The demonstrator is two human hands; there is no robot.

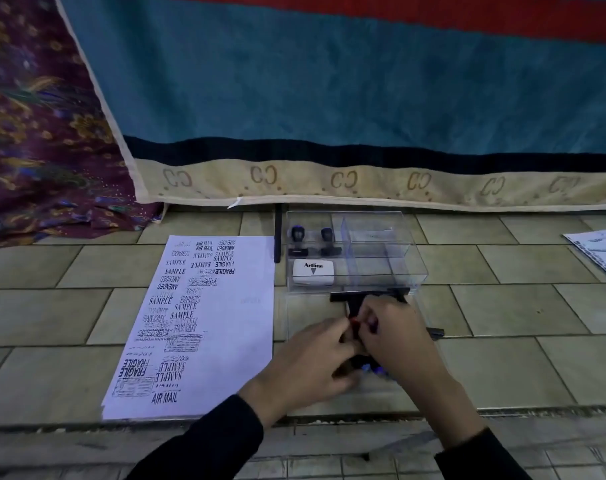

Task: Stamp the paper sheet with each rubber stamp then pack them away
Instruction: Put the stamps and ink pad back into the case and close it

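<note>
Partly | rubber stamp (367, 295) behind left hand (315, 358), right hand (395, 337) | hands' grip unclear

Black long sleeves (221, 441); left hand (312, 358), right hand (395, 337) bare.

Clear, glossy plastic for the storage box (410, 268); smooth white plastic on the ink pad case (313, 276); matt black stamps (297, 239); matt, ink-marked paper sheet (246, 327); dull, smooth floor tiles (52, 306); woven cloth hanging (329, 84).

Left hand (315, 358) and right hand (395, 336) grip black stamp (354, 301) — paper sheet (251, 341) alongside
</note>
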